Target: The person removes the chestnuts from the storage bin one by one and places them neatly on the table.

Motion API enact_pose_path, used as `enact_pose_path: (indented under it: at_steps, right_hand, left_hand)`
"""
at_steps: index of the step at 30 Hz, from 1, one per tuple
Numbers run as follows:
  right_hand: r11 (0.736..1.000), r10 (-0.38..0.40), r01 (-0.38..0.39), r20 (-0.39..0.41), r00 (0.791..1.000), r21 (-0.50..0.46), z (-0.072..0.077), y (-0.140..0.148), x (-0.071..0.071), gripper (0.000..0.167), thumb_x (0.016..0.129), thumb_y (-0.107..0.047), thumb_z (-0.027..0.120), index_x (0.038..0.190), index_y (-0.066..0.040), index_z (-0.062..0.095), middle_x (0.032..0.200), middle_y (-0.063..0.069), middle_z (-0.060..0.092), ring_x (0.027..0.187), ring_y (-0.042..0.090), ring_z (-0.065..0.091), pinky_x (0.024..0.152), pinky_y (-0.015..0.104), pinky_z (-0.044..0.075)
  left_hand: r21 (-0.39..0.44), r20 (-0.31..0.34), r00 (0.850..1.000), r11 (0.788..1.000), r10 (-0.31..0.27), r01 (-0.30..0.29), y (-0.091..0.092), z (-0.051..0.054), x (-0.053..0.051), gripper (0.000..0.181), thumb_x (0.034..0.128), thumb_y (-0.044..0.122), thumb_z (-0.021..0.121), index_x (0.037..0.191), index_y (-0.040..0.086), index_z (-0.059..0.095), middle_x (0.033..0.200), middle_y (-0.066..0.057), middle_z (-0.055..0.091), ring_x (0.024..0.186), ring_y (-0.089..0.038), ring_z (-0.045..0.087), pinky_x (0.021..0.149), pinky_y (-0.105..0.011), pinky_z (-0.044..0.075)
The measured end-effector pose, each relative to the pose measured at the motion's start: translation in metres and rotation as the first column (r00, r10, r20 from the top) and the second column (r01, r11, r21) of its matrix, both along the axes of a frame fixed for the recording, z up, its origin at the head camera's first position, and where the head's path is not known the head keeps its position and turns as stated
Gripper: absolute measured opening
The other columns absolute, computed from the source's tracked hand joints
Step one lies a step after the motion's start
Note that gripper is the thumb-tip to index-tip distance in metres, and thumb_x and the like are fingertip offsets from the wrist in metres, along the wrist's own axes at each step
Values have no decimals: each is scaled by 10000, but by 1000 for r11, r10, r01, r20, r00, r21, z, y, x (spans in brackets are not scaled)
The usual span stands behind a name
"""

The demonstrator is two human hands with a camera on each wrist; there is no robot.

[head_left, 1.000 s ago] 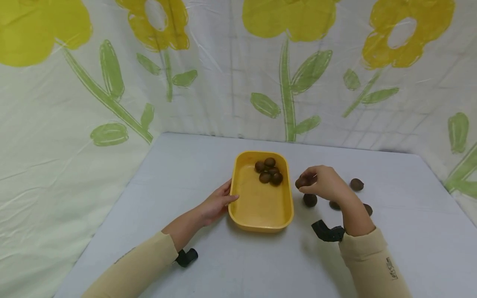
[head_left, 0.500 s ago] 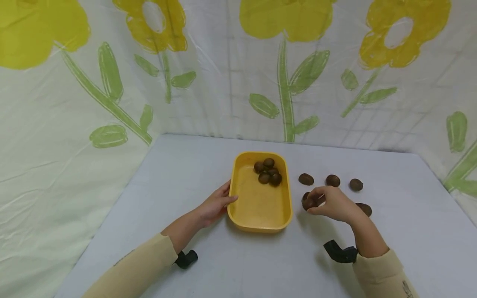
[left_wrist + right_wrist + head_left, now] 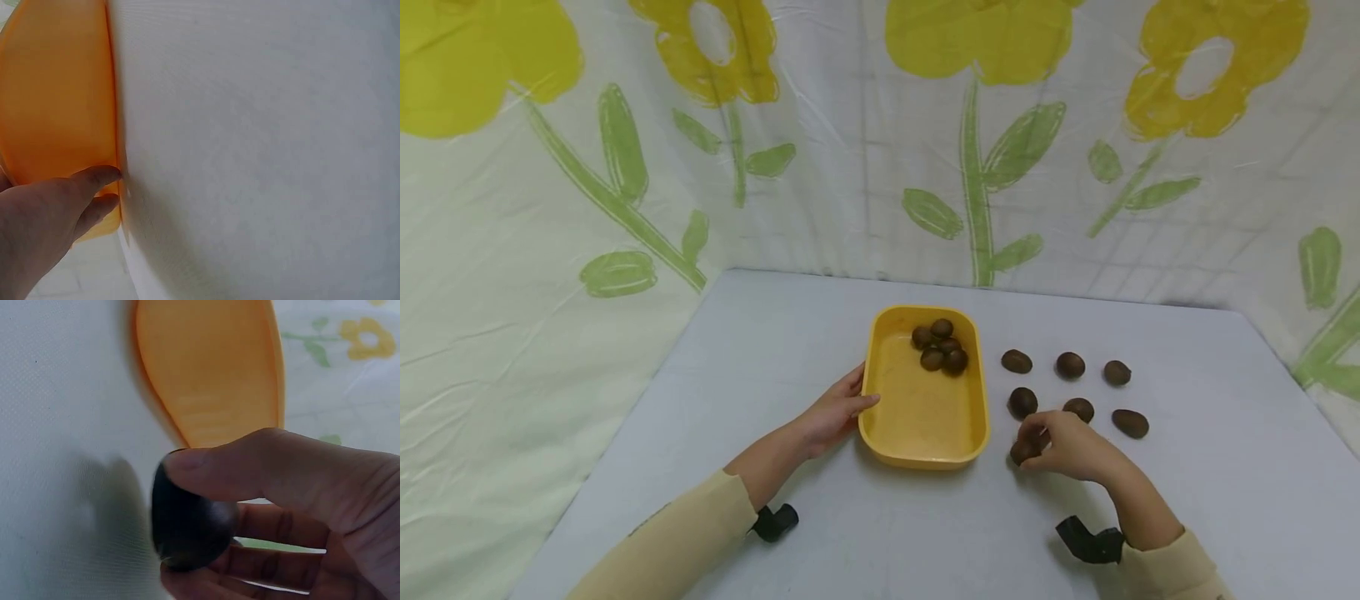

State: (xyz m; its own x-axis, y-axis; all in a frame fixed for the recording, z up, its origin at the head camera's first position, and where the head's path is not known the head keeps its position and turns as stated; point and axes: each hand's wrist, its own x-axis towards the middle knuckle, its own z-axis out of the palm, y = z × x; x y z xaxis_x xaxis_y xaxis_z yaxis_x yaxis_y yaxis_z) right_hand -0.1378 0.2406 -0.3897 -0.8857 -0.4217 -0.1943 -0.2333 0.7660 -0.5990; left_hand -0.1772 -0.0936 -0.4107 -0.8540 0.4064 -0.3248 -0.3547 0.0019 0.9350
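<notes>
My left hand (image 3: 831, 417) grips the left side of a yellow plastic tray (image 3: 925, 421), thumb over the rim and fingers along the outer wall. In the left wrist view, that hand (image 3: 50, 219) lies against the tray's orange-looking wall (image 3: 59, 106). My right hand (image 3: 1070, 450) pinches a dark brown, rounded, chestnut-like piece (image 3: 1022, 453) low over the table, right of the tray. The right wrist view shows the piece (image 3: 187, 519) dark and smooth between thumb and fingers, beside its shadow. Several similar pieces (image 3: 955, 361) lie clustered at the tray's far right corner.
Loose brown pieces lie spaced apart right of the tray: one row (image 3: 1070, 365) at the back, another (image 3: 1130, 423) nearer my right hand. The pale table (image 3: 775, 333) ends at a flower-printed curtain (image 3: 827, 167).
My right hand has moved from beside the tray's upper right toward me. The back-row piece nearest the tray now lies free where the hand was. My left hand and the tray stay put.
</notes>
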Motion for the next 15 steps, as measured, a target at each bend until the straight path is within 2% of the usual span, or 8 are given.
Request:
enact_pose_path:
  at_steps: [6,12,15]
  right_hand:
    - [1000,26,-27,15,1000,11,-2,-2,2,215,658,-105,784,808,-99,630,690,-30,547,623,88,479,530,208,430]
    - [1000,26,-27,83,996,9,-2,-3,4,253,623,-52,776,810,-85,609,688,-11,544,633,115,489,530,219,432]
    - [999,45,-45,89,995,8,-2,-3,4,263,619,-42,771,812,-88,599,698,-7,544,640,114,489,537,220,431]
  left_hand:
    - [-4,1,1000,1000,-3,3,-1,-1,0,661,967,87,458,1512,175,94,1571,-42,159,1339,-274,379,1096,-447,328]
    - [-18,4,1000,1000,1,-1,0,0,-1,660,967,98,462,1512,176,99,1571,-39,158,1345,-266,372,1098,-443,323]
    - [-16,4,1000,1000,-3,3,0,0,-1,661,967,100,462,1512,176,96,1573,-32,152,1356,-261,359,1102,-440,317]
